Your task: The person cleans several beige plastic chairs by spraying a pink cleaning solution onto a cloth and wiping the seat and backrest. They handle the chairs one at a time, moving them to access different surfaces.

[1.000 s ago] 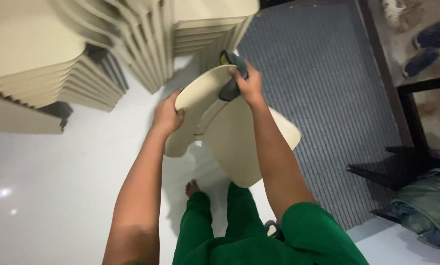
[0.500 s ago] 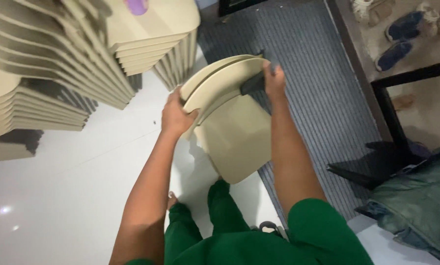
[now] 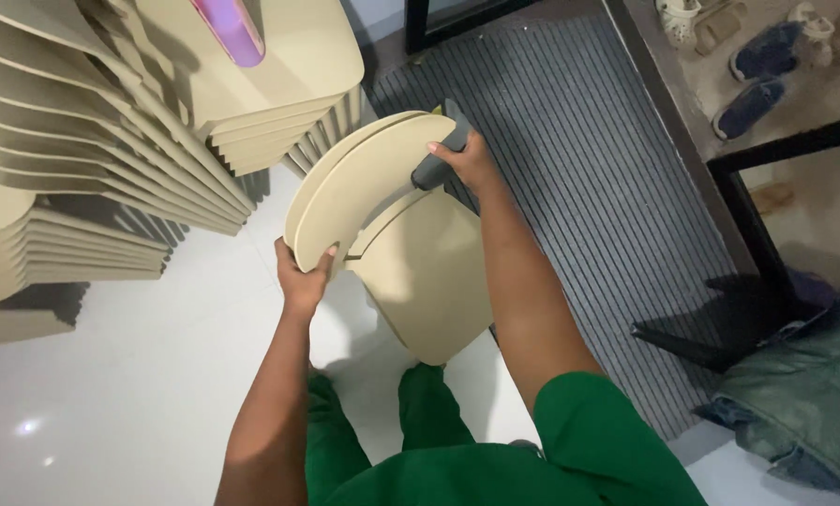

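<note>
White tiled floor [image 3: 111, 394], beige plastic chair stacks [image 3: 111, 122] behind: left hand [image 3: 304, 281] fingers clamped on lifted beige plastic chair [image 3: 411, 244] backrest; right hand [image 3: 467, 161] clamped on dark grey cloth [image 3: 439, 159] against it; chair not yet stacked.

I see a beige plastic chair [image 3: 411, 244] held tilted above the white floor, a dark grey sponge [image 3: 436, 159] pressed against its curved backrest.

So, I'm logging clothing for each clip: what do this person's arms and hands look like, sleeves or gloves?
Both arms are bare from above the elbow down. The left hand and right hand wear no gloves; no rings or watch show. Short green sleeves match green trousers.
</note>
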